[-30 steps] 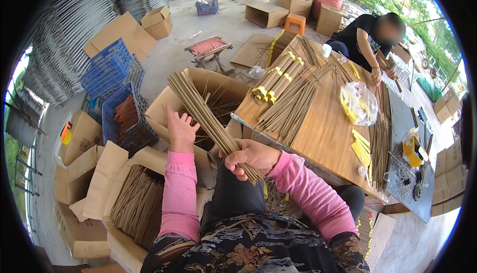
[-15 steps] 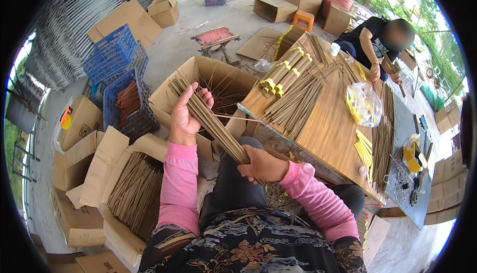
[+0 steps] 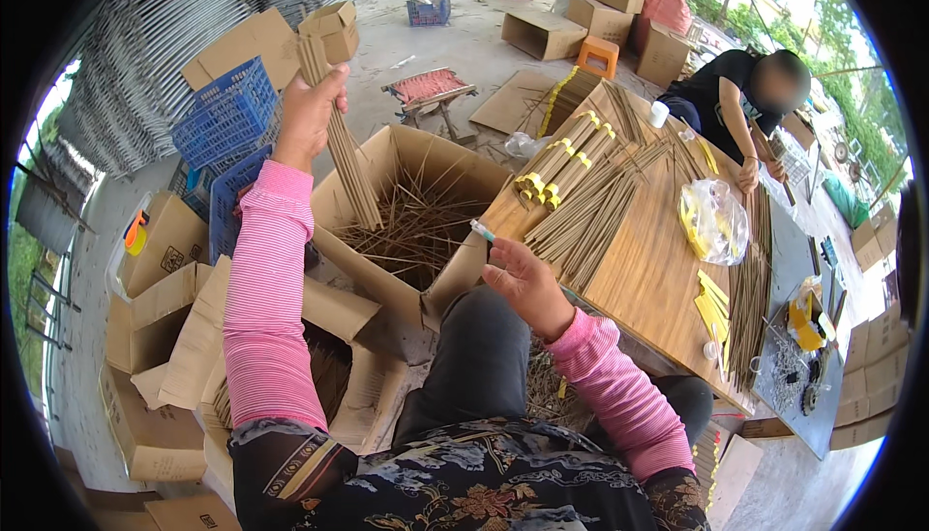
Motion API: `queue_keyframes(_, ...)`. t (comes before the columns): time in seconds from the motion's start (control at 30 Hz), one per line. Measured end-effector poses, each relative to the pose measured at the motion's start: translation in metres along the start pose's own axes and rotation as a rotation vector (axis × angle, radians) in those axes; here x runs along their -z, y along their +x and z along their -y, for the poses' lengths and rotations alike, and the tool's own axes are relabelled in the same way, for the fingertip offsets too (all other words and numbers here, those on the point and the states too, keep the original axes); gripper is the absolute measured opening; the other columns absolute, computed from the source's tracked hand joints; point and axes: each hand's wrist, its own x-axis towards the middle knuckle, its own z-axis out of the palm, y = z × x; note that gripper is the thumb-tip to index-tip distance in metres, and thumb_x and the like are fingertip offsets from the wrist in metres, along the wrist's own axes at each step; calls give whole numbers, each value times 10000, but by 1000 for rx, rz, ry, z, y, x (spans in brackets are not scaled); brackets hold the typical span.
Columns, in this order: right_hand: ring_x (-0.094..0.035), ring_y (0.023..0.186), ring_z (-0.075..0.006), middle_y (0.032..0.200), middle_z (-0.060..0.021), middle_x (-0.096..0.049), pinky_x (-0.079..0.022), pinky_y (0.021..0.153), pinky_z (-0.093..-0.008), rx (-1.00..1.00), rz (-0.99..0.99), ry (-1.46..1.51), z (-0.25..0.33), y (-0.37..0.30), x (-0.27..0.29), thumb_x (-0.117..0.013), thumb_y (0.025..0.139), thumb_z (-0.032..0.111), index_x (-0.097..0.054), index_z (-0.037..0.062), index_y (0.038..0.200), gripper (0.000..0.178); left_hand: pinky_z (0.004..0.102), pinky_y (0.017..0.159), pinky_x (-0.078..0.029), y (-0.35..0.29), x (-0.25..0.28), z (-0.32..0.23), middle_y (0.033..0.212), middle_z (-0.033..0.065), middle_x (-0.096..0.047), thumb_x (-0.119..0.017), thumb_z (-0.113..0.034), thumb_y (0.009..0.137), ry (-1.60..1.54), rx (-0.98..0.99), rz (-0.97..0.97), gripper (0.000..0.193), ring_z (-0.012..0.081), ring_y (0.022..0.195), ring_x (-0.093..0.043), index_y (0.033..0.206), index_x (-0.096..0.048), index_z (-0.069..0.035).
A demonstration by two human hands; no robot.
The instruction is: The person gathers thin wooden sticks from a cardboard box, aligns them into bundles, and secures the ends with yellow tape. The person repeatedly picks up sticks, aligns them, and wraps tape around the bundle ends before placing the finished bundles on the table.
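My left hand is closed around a bundle of thin brown sticks, raised at a tilt above an open cardboard box. The bundle's lower end hangs over loose, tangled sticks inside that box. My right hand has its fingers apart and nothing in them, close to the near left corner of the wooden table. On the table, a spread of loose brown sticks lies beside several bundles tied with yellow bands. My left forearm partly covers another box of sticks.
Blue crates and cardboard boxes stand at my left. A small red-topped stool is beyond the stick box. Yellow strips and a plastic bag lie on the table. Across it, a person handles sticks.
My left hand has moved up and left with the bundle, now steeper. My right hand has let go of the bundle's lower end and opened, moving slightly right and up.
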Motion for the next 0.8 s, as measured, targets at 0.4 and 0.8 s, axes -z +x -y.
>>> queue_keyframes(0.4,-551,873,-115,963,-84,-597,-452,775,-245,-150,56,138,7,-7,4,-568,853,123,-491,-52,1110,321,261,529,-430,-7,8,18,657,25,-485,-616,-169,818,-58,75,65,177,111,557,-478,844,-478,-61)
queue_keyframes(0.8,-500,1038,-197,1118,-140,-513,-404,868,-290,-14,240,319,29,-16,4,-688,757,336,-410,-24,1211,642,241,524,-369,-80,-61,-6,640,-4,-447,-488,-160,894,-941,350,448,126,93,541,-410,805,-480,-72)
